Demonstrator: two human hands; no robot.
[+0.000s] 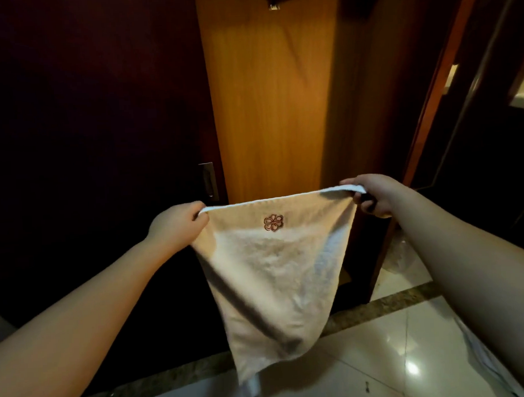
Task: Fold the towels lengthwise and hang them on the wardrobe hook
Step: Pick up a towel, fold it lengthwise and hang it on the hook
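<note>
One towel, white, with a small brown flower emblem stitched just below its top hem, centre of the frame. It hangs free, stretched flat along the upper edge and narrowing to a loose tail at the bottom centre; it looks to reach the floor there, though I cannot be sure of contact.

Two hands, both engaged:
- Left hand, centre left: fingers curled round the towel's left top corner, pinching it.
- Right hand, centre right: fingers curled under and thumb over the right top corner, gripping it.
The hands sit well apart, which keeps the hem taut. Judged purpose: spreading the cloth full width so the two corners can be brought together for the lengthwise fold. That fold does not appear made yet.

One metal hook, top centre, fixed high on the lit wooden wardrobe panel, well above the towel and bare. The towel is held directly in front of this panel, likely so the lift to the hook is short.

One metal recessed handle, on the dark door at centre left, just beside the panel.

One glossy tiled floor, lower right, with a speckled stone border strip.

One doorway frame, upper right, opening on a brighter room.
</note>
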